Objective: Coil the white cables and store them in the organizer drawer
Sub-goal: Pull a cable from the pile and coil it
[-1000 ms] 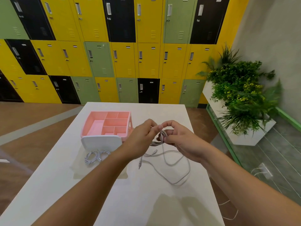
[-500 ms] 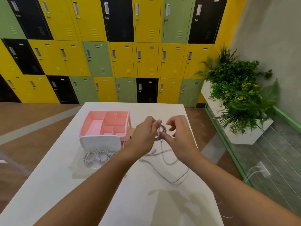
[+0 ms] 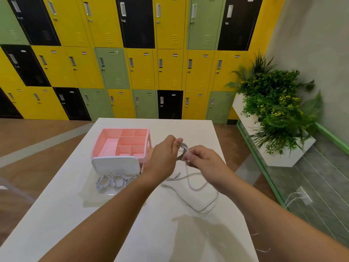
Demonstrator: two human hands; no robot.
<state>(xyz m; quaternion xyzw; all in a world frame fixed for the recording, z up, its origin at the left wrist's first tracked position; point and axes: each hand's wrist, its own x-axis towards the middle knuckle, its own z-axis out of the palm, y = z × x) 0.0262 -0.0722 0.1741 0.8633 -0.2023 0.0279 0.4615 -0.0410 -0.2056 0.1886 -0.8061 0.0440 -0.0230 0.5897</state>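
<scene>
A pink organizer (image 3: 122, 143) with several compartments and a white drawer front (image 3: 116, 165) stands on the white table (image 3: 132, 233). In front of the drawer lie two coiled white cables (image 3: 113, 182). My left hand (image 3: 164, 157) grips a small coil of a white cable (image 3: 183, 151) above the table, just right of the organizer. My right hand (image 3: 204, 161) pinches the same cable right beside the coil. The loose remainder of this cable (image 3: 198, 193) trails in loops on the table below my hands.
Yellow, green and black lockers (image 3: 132, 63) fill the wall behind the table. A white planter with green plants (image 3: 273, 114) stands at the right. More white cables (image 3: 296, 197) lie on the floor to the right.
My right hand has dropped and closed in on the coil, wrapping more cable onto it. The loose loop on the table has changed shape slightly. My left hand keeps holding the coil.
</scene>
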